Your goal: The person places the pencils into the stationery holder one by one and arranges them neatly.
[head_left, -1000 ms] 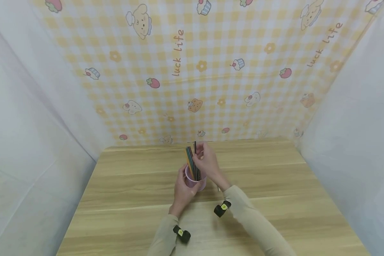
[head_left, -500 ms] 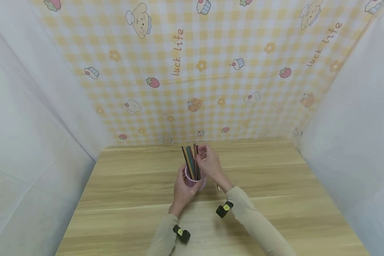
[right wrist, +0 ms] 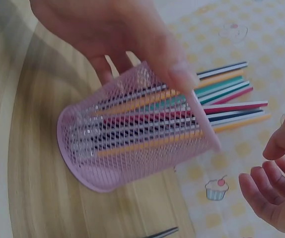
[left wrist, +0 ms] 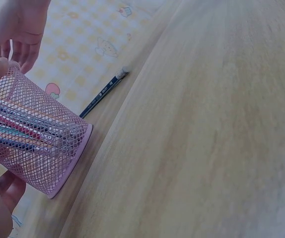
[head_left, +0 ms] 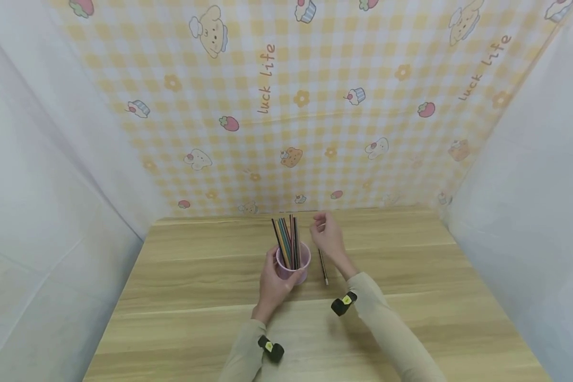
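Observation:
My left hand grips a pink mesh pencil cup, with the thumb near its rim and fingers round the far side. Several striped pencils, in orange, green, red and dark tones, lean inside it; their metal-banded ends are down at the base. Just right of the cup, my right hand is raised with loosely curled fingers and nothing between them. Beneath that hand a dark pencil with a pale end lies on the table, its far end partly hidden in the head view.
The wooden table runs back to a yellow checked cloth printed with cartoon figures. White sheets hang at both sides. A black strap sits on each sleeve.
My right hand has let go of pencils now standing in the cup and moved off to the right. More of the loose pencil shows. The left hand has stayed on the cup.

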A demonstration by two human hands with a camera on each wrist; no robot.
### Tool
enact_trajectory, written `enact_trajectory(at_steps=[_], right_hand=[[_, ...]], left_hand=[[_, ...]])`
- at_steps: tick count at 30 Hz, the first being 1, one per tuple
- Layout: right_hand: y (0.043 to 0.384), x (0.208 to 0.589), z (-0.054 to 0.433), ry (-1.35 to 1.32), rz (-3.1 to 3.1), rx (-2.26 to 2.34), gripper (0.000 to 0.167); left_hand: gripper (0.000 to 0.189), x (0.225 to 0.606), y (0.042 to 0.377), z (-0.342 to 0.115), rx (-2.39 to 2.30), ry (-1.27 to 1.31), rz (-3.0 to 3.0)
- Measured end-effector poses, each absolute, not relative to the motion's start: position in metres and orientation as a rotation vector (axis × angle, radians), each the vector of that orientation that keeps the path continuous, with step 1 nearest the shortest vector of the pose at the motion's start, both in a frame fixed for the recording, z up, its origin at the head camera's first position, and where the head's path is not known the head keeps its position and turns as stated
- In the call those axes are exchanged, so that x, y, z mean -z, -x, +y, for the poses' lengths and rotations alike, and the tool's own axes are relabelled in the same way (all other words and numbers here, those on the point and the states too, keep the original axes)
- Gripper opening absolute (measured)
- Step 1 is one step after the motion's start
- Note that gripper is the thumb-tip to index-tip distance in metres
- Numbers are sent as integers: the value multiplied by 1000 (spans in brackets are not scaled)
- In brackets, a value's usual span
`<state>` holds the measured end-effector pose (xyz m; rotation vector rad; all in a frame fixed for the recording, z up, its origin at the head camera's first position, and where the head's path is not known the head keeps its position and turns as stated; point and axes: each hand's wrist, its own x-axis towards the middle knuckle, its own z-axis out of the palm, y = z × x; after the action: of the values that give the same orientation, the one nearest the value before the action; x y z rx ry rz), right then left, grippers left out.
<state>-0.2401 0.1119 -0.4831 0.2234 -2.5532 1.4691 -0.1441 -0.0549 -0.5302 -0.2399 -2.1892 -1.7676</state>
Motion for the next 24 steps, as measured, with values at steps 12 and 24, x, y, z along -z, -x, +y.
enact_trajectory(at_steps=[12,24], right_hand=[[257,498,129,-99,-2585,-1492,32],[260,515,132,-45,-2624,-1456,27]], left_hand=[[81,529,143,-55,1809,223,-2186],[87,563,157,-53,1765,189,-2210]])
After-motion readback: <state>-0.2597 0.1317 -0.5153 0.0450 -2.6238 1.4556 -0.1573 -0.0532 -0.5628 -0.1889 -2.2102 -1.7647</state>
